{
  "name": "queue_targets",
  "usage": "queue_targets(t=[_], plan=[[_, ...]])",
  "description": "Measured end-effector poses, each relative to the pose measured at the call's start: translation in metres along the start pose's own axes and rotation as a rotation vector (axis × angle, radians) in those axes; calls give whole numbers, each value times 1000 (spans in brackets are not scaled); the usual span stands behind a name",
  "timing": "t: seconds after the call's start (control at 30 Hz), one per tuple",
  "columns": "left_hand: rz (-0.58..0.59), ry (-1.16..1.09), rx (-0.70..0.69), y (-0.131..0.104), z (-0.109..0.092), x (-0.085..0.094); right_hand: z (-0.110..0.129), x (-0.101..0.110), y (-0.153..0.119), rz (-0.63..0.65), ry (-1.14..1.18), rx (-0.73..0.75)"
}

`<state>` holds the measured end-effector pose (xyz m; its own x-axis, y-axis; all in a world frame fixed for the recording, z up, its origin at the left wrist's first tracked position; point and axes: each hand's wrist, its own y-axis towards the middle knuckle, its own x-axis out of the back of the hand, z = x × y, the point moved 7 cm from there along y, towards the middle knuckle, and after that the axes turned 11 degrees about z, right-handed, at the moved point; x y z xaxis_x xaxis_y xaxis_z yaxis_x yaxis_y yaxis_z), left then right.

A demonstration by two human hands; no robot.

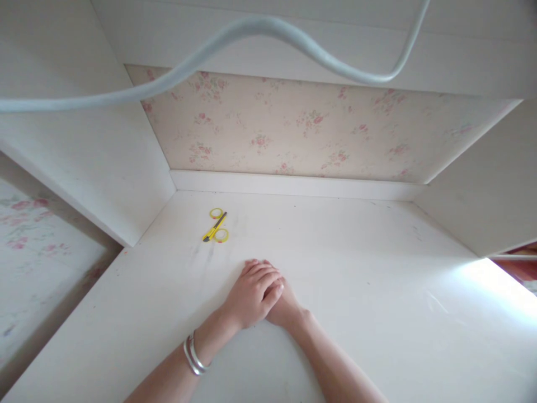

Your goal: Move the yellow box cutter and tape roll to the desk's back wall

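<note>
White desk surface (pixel 335 268) is filling the head view, with flowered wallpaper (pixel 293 129) running behind it and a pale cable (pixel 268 25) drooping across the top. Nothing is lying between the hands and the things beyond them. The left hand (pixel 250 294) is resting flat, fingers together, on top of the right hand (pixel 285 308); neither is holding anything. A silver bangle (pixel 193 354) is circling the left wrist. The yellow utility knife (pixel 215 226) is lying beyond the hands, well apart, between two yellow tape rolls (pixel 221 235).
</note>
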<state>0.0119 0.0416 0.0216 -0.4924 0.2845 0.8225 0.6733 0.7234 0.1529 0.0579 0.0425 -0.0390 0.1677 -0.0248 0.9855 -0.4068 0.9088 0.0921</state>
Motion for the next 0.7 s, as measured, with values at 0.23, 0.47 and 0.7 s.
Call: queue_targets(t=[0.23,0.47,0.7], plan=[[-6,0,-4,0,0,1,8,5,2,39,-7,133],[-17,12,1,0,-1,2,10,7,0,-43,-276,121],[-24,19,-8,0,-1,2,8,5,1,-16,-238,117]])
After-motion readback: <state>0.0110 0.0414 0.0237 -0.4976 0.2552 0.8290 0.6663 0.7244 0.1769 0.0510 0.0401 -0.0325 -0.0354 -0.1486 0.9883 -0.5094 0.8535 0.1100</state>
